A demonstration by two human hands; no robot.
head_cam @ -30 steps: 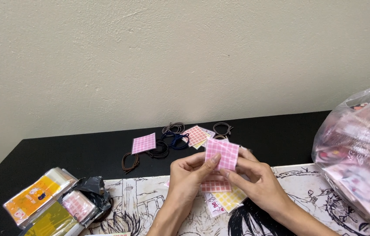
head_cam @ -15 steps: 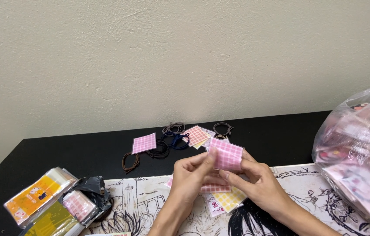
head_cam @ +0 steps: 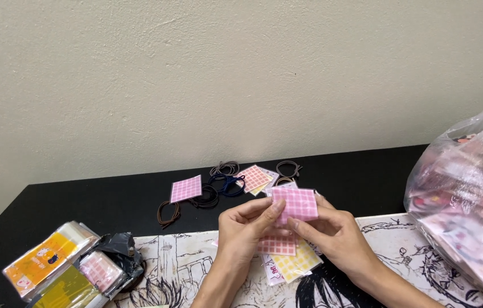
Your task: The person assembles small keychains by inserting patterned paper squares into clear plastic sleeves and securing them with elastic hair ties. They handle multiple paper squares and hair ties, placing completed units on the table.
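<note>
1. Left hand [head_cam: 247, 228] first: thumb and fingertips pinch the left edge of a small pink gingham square packet in clear plastic [head_cam: 294, 204], held up off the table.
2. Right hand [head_cam: 335, 236] backs it up, fingers closed on the packet's lower right side from behind. Both hands are together on this one piece, tilted toward the camera, seemingly so its face can be seen.
3. Now sweeping from the far left: a stack of clear-sleeved yellow and orange card packs [head_cam: 53, 265] sits at the table edge, partly cut off by the frame, beside a crumpled black plastic bag [head_cam: 117, 251].
4. Further back on the black tabletop [head_cam: 81, 199], a lone pink checked square [head_cam: 186, 189] lies flat, with a scatter of brown, black and blue elastic hair ties [head_cam: 218, 185] just beside it.
5. Under the hands, a loose pile of pink and yellow checked squares [head_cam: 290, 259] rests on a black-and-white comic-print sheet [head_cam: 184, 268]; the hands hide most of that pile.
6. Far right: a bulging translucent plastic bag [head_cam: 464, 211], contents pinkish and blurred, too hazy to identify, its edge running out of frame.
</note>
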